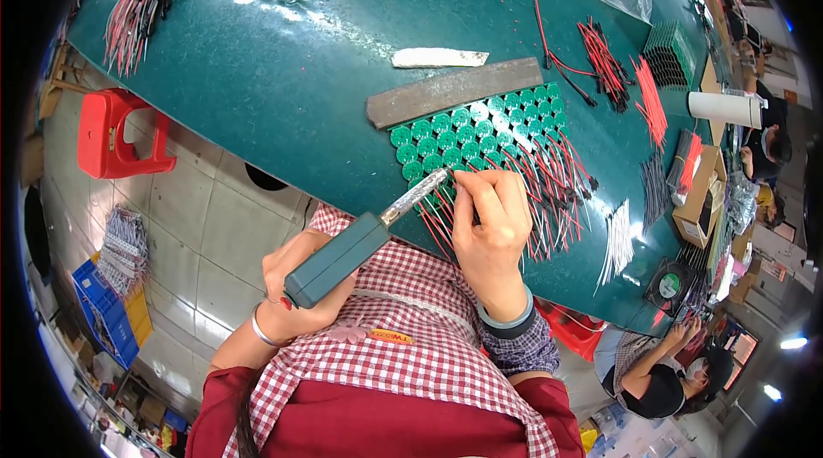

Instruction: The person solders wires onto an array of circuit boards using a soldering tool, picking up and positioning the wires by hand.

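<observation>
My left hand (302,274) is wrapped around the dark green handle of a soldering iron (339,259). Its metal barrel slants up to the right, and the tip ends beside the fingertips of my right hand (493,218). Those fingers are pinched together over the near-left part of a panel of round green circuit boards (470,134); what they grip is too small and covered to make out. Red and black wires (549,201) with black ends hang off the panel's near and right portions. Along the panel's far edge lies a flat grey bar (454,93).
Beyond the bar lies a white strip (440,57). Bundles of red wires (606,63), white wires (615,244) and dark wires sit to the right, near a small fan (670,285) and a cardboard box (699,196). A red stool (120,134) stands left. Another person (669,372) works at lower right.
</observation>
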The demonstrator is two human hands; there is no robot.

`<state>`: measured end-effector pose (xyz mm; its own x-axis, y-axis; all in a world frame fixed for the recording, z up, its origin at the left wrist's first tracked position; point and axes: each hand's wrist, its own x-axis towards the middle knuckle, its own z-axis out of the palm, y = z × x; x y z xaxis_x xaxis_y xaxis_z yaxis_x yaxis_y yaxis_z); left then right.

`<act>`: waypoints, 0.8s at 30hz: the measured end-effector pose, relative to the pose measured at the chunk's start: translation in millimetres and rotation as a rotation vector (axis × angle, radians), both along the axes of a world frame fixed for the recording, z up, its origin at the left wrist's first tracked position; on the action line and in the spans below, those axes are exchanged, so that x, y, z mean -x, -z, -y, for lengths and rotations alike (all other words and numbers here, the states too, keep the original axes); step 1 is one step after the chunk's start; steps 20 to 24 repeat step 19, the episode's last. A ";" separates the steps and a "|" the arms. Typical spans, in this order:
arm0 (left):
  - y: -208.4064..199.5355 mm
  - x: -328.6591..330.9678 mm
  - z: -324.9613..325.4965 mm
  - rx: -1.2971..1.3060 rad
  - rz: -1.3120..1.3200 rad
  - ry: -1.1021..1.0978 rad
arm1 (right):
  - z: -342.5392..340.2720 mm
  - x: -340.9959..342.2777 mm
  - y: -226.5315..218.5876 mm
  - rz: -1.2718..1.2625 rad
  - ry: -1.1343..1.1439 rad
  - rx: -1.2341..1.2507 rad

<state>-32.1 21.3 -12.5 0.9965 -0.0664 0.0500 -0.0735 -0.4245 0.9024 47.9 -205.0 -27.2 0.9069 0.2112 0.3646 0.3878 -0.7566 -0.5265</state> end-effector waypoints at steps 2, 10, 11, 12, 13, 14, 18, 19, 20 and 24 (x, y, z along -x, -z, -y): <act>-0.1 -0.9 -0.6 -0.009 0.005 0.007 | -0.3 -0.7 1.3 0.000 -0.005 0.001; -2.4 -2.0 0.6 -0.005 0.092 -0.039 | 0.9 -2.8 0.4 0.003 -0.005 0.014; -2.8 -2.2 0.4 -0.004 0.094 -0.039 | 0.9 -3.2 -0.2 0.004 -0.005 0.014; -3.3 -1.9 0.3 -0.005 0.084 -0.039 | 0.8 -3.5 -1.3 -0.003 -0.007 0.012; -3.4 -2.3 0.8 -0.002 0.075 -0.036 | 1.5 -3.9 -2.6 -0.009 -0.006 0.013; -4.8 -3.4 1.1 0.005 0.081 -0.032 | 1.8 -4.0 -3.9 -0.003 -0.002 0.019; -4.2 -5.4 2.5 -0.008 0.078 -0.045 | 3.1 -2.9 -3.8 -0.051 -0.027 0.019; -3.7 -4.7 1.3 -0.013 0.083 -0.052 | 3.7 -2.7 -3.1 -0.061 -0.035 0.019; -3.7 -4.7 1.3 -0.013 0.083 -0.052 | 3.7 -2.7 -3.1 -0.061 -0.035 0.019; -3.7 -4.7 1.3 -0.013 0.083 -0.052 | 3.7 -2.7 -3.1 -0.061 -0.035 0.019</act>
